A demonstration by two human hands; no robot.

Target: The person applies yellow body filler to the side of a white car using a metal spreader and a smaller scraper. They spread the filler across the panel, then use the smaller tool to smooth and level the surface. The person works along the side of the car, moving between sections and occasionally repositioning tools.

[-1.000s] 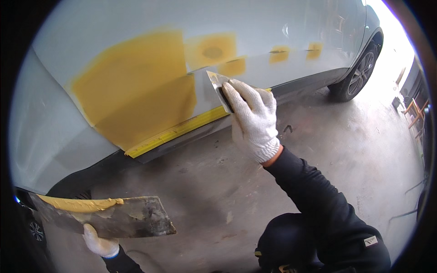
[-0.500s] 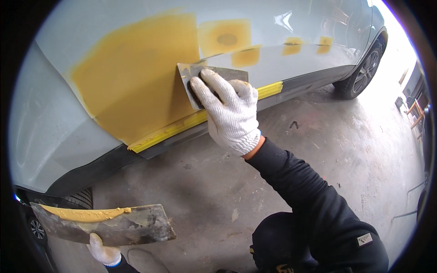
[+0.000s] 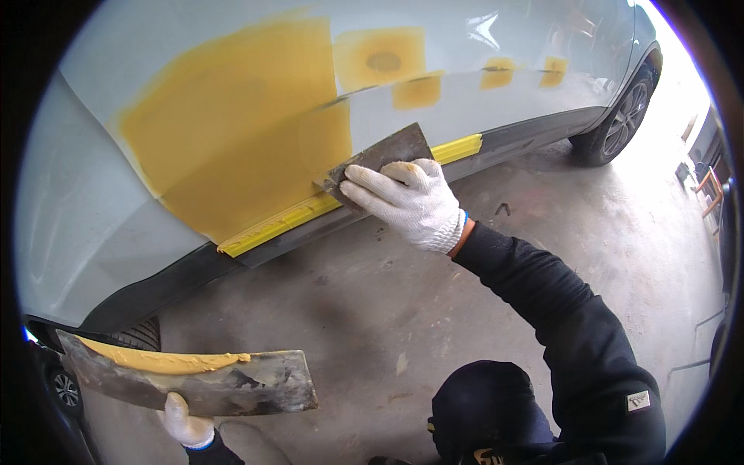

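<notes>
Our right hand (image 3: pixel 411 203) clamps the spreader (image 3: pixel 380 159) flat on the filler (image 3: pixel 248 147); left hand (image 3: pixel 186 422) grips the board (image 3: pixel 194 376); we keep pressure even.

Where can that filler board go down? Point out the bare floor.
Bare concrete floor lies between the car sill, the filler board in the left hand, and the right sleeve. More lies beside the rear wheel. The right hand with the spreader crowds the sill.

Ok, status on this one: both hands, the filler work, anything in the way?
Right hand presses spreader blade flat against yellow filler patch on car panel. Left hand holds mixing board, filler along its top edge. Nothing in the way.
</notes>
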